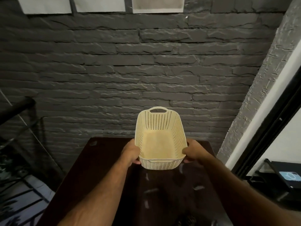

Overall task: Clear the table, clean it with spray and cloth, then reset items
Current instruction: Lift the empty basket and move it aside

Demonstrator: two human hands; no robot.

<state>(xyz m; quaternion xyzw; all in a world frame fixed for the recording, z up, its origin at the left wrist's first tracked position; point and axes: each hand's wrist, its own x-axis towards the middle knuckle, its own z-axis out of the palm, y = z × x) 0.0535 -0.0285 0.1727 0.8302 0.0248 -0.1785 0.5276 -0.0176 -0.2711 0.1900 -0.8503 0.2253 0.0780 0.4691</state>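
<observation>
**Empty basket held over the dark tabletop, cleaning stage uncertain**

A cream perforated plastic basket (160, 141) is held by both hands above the far half of a dark tabletop (101, 160), tilted so its open top faces the camera; nothing lies inside it. The left hand (131, 152) grips the basket's near left corner and the right hand (193, 151) the near right corner, fingers (136, 161) curled under the rim and clamped on the plastic wall.

No spray bottle or cloth is in view, and no other items stand on the tabletop, so the clearing looks largely done. Pale streaks and smudges on the dark surface (150, 190) may be wet marks or reflections; I cannot tell which. Whether the basket is being taken off or set back I cannot tell either.

Behind the tabletop rises a dark grey stone-textured wall (146, 62) with pale panels (158, 4) hung high. To the right stands a dark-framed doorway (268, 128), and a low black stand carries a phone (290, 176).
</observation>
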